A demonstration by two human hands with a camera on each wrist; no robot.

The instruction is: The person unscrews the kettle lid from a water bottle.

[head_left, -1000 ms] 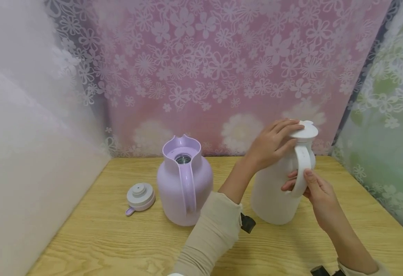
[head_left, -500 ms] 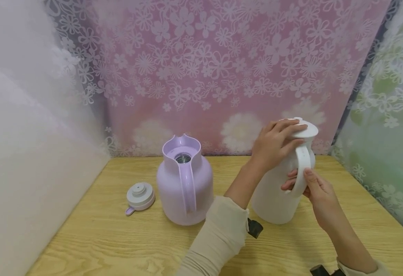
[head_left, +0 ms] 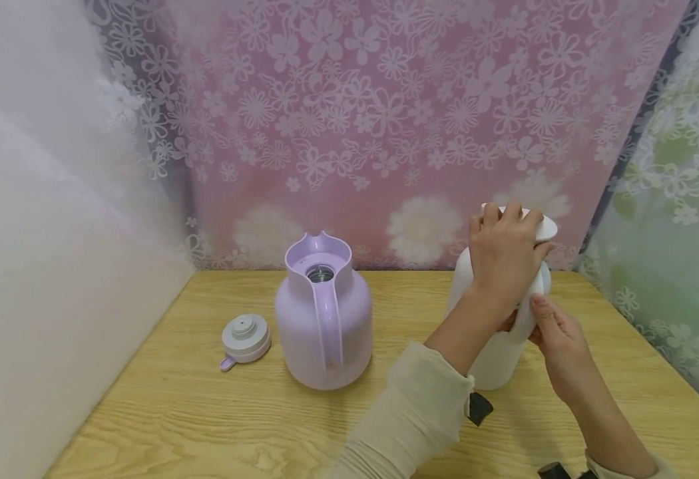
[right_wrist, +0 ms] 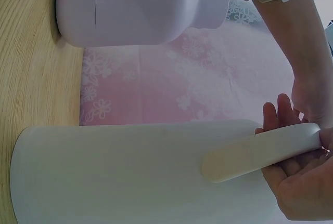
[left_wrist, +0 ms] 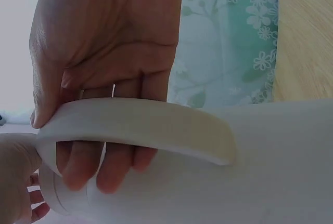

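A white vacuum jug (head_left: 496,359) stands upright on the right side of the table. My left hand (head_left: 502,266) lies over its white lid (head_left: 546,230), gripping it with bent fingers and covering most of it. My right hand (head_left: 562,346) holds the jug's handle (head_left: 526,318), thumb outside and fingers through the loop. In the left wrist view the right hand's fingertips (left_wrist: 112,177) come out under the handle, and part of the left hand shows at the left edge.
To the left stands a lilac vacuum jug (head_left: 323,332), its mouth uncovered and handle facing me. Beside it a grey-and-lilac stopper (head_left: 245,338) rests on the wooden table (head_left: 194,412). A pink flowered curtain (head_left: 337,133) hangs behind, with a pale wall (head_left: 56,199) on the left.
My left hand has shifted right and turned over the lid, its fingers bending more. The lid has turned with it, its small tab swinging left. My right hand keeps its hold on the handle.
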